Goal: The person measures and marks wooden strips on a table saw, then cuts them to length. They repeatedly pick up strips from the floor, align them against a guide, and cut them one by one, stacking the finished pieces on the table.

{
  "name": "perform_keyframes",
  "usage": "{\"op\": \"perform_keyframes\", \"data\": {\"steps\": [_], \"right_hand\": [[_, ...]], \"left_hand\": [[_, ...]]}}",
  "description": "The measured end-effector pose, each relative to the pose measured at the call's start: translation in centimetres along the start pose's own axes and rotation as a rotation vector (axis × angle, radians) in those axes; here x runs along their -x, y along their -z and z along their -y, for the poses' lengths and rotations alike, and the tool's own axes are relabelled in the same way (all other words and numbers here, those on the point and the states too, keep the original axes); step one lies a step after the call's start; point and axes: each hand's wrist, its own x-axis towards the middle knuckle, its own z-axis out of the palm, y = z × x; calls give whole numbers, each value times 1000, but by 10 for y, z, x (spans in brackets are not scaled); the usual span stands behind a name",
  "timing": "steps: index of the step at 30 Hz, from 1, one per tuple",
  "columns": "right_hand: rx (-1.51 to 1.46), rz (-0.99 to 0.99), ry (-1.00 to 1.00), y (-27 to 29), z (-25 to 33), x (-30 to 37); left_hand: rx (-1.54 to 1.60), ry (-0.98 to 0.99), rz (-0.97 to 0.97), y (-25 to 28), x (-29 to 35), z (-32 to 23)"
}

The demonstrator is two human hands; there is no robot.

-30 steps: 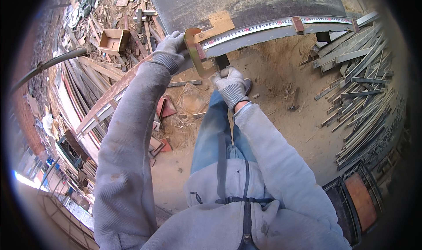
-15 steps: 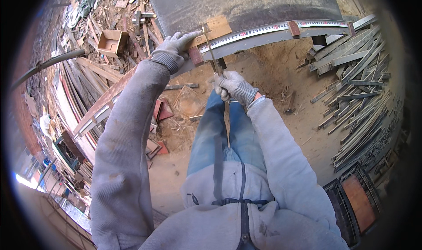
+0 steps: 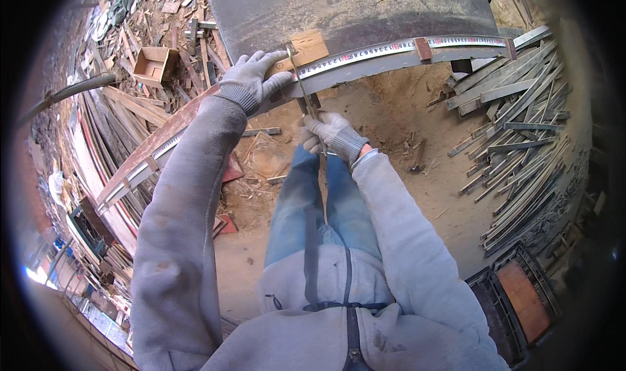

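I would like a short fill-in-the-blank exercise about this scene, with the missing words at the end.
1. Both the left hand and the right hand wear knitted ____.
2. A thin brass-coloured tool is gripped in the person's ____ hand.
3. The person's trousers are ____ in colour.
4. The open box lies toward the upper ____ corner of the picture.

Missing words: gloves; right; blue; left.

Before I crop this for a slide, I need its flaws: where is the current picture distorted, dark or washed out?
Head view: black rings the rim; the measuring strip bows in an arc; a bright patch at lower left is blown out white; the left hand and right hand look fairly sharp.
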Motion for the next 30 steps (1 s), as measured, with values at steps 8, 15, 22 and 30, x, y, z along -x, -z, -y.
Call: {"op": "perform_keyframes", "data": {"steps": [8, 15, 22, 30], "right_hand": [[541, -395, 67, -4, -9, 32], [-322, -409, 126, -18, -67, 60], [-1355, -76, -261, -14, -97, 31], [-147, -407, 272, -23, -104, 47]], "left_hand": [[-89, 50, -56, -5, -3, -15], [-39, 42, -118, -7, -4, -17], [-42, 28, -116, -9, -4, -17], [-16, -72, -203, -14, -2, -10]]}}
